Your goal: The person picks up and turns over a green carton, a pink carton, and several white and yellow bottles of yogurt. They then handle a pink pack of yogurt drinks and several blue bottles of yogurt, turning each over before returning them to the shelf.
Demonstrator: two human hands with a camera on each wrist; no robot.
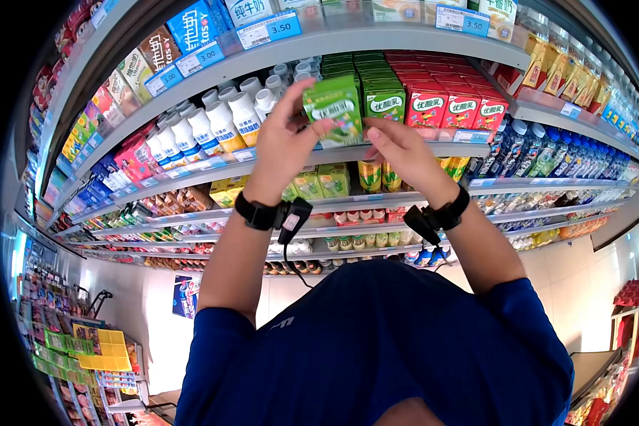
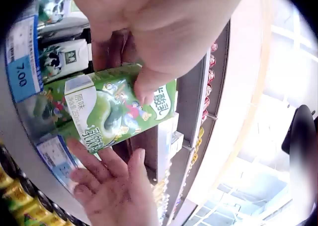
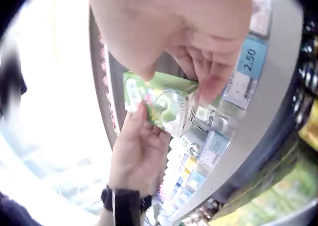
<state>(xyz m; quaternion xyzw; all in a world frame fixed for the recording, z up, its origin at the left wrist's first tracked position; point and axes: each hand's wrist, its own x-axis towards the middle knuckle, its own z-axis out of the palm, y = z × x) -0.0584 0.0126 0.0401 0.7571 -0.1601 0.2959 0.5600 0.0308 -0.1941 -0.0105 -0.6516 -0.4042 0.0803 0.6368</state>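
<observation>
A tiered shop shelf (image 1: 397, 40) curves in front of both hands. The person's left forearm (image 1: 238, 273) and right forearm (image 1: 490, 248) reach up toward it, angled inward, each with a black wristband (image 1: 254, 213). The left hand (image 1: 285, 138) pinches a carton, its thumb pressed on the front face. The right hand (image 1: 412, 160) comes in from the opposite side, thumb apart from its extended fingers and nothing in its grasp; the fingertips are at the carton's edge, but whether they touch it cannot be told.

Beyond the right hand, red 优酸乳 cartons (image 1: 461, 106) fill their part of the shelf in stacked rows, with green 优酸乳 cartons (image 1: 385, 101) just left of them. To the left of the left hand runs a row of white bottles (image 1: 221, 122); to the right of the right hand, blue-capped bottles (image 1: 543, 155). Yellow packages (image 1: 369, 177) stand below and between the hands. The held green 优酸乳 carton (image 1: 334, 110), its contents hidden, is slightly tilted between the two hands, in front of the stacks. Above the left hand, a blue-and-white 3.50 price tag (image 1: 270, 30) sits on the shelf lip.
</observation>
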